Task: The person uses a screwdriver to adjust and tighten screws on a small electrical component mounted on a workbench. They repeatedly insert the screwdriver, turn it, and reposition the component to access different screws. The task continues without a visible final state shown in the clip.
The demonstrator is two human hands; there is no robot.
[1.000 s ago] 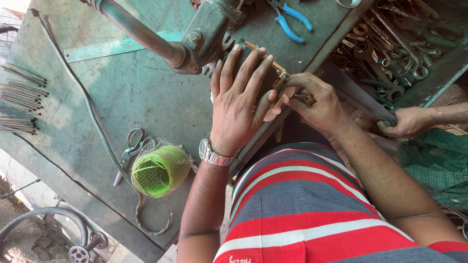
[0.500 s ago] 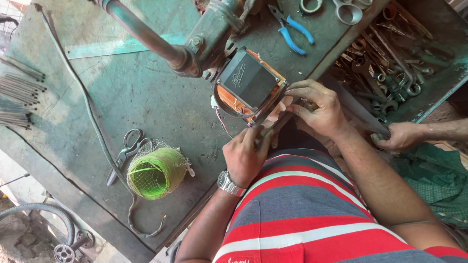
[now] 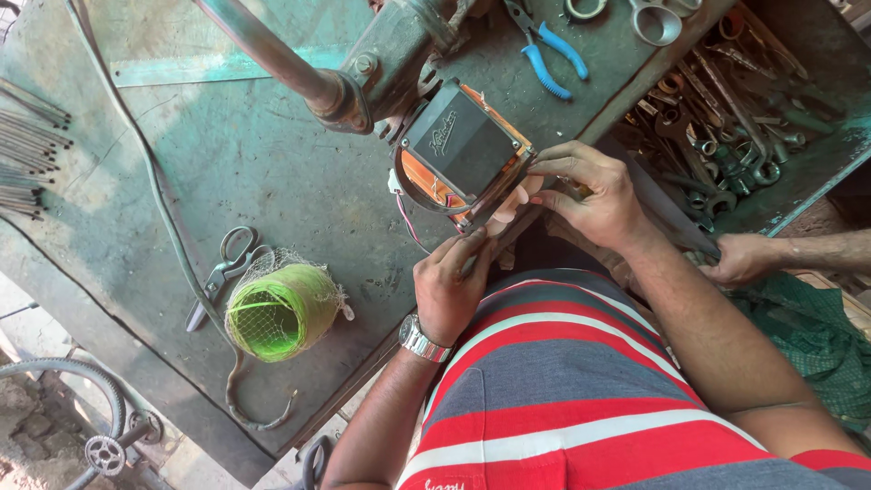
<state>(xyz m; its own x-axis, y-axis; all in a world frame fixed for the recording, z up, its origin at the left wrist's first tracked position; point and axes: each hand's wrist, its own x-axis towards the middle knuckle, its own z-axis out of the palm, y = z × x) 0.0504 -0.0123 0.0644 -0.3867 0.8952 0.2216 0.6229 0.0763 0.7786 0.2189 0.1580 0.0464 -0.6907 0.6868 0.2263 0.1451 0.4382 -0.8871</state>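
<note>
Seen from above, looking down over a red, grey and white striped shirt (image 3: 581, 390) at a worn green metal workbench (image 3: 227, 163). Near the bench's front edge, a dark rectangular block with orange sides (image 3: 463, 150), tilted, set against a heavy iron vise (image 3: 399, 54) with a long handle bar (image 3: 263, 45) running up and left. Left hand (image 3: 449, 286), a metal wristwatch (image 3: 422, 340) on the wrist, at the block's lower corner, fingers curled together around something thin there; what exactly is pinched cannot be told. Right hand (image 3: 585, 191) at the block's right edge, thumb and fingertips pressed closed on that edge. Thin red and white wires (image 3: 406, 222) hanging from the block's left underside. On the bench to the left, a spool of bright green twine in loose netting (image 3: 277, 313), just beside a pair of scissors (image 3: 220, 272), with a dark cord (image 3: 172, 245) trailing past both. A bundle of thin metal rods (image 3: 27, 145) at the far left edge. Blue-handled pliers (image 3: 544, 45) and more scissors (image 3: 658, 18) at the top. To the right, a tray of spanners and wrenches (image 3: 726, 118). Another person's hand (image 3: 744, 259) reaching in from the right, gripping the bench edge by green cloth (image 3: 807, 336). A bicycle wheel (image 3: 54, 399) at bottom left.
</note>
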